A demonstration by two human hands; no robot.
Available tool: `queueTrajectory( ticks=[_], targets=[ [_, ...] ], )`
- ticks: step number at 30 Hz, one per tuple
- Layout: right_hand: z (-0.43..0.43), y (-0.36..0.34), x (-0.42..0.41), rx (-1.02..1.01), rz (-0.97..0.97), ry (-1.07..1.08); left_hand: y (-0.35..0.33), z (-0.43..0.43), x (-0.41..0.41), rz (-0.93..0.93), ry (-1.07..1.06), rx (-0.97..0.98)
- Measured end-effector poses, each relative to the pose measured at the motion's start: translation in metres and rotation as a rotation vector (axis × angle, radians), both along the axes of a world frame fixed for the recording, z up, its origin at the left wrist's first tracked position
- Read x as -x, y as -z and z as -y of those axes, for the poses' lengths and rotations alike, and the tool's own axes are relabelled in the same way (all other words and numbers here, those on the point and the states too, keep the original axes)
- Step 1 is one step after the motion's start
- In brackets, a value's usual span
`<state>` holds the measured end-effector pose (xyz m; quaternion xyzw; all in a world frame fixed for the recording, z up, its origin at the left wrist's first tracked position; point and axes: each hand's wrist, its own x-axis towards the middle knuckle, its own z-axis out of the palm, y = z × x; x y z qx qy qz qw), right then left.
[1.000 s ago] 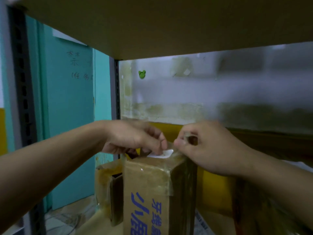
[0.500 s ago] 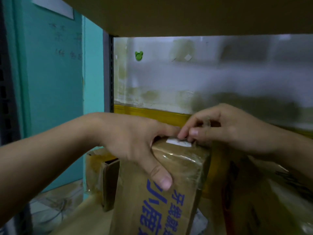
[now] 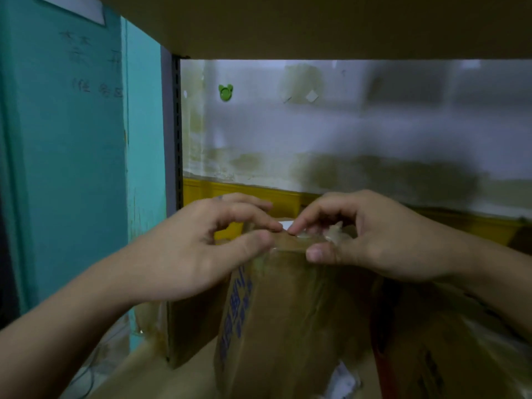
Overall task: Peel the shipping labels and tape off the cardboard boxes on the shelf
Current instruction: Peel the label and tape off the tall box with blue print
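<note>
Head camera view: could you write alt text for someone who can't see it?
A person's left hand and right hand pinch the top edge of a blue-printed cardboard box on a shelf, nearly touching beside a small white label. Crumpled clear tape bunches inside the right hand; a stained wall stands behind.

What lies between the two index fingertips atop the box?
In the head view, a white label scrap sits on the cardboard box top between the left hand and the right hand, which grips crumpled clear tape.
</note>
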<state>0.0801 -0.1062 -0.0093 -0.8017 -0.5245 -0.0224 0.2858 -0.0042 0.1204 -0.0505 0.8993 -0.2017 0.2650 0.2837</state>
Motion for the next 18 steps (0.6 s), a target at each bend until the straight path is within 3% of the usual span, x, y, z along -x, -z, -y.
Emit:
queueTrajectory(
  ticks=[3,7,18],
  targets=[
    [-0.002,0.000,-0.001,-0.011,0.028,0.013,0.005,0.014,0.006,0.096,-0.139,-0.109],
    [-0.002,0.000,0.003,0.015,0.054,0.066,0.011,0.024,0.004,0.196,-0.228,-0.076],
    [-0.007,0.003,0.008,0.027,0.116,0.143,0.006,0.032,0.010,0.136,-0.297,-0.129]
  ],
)
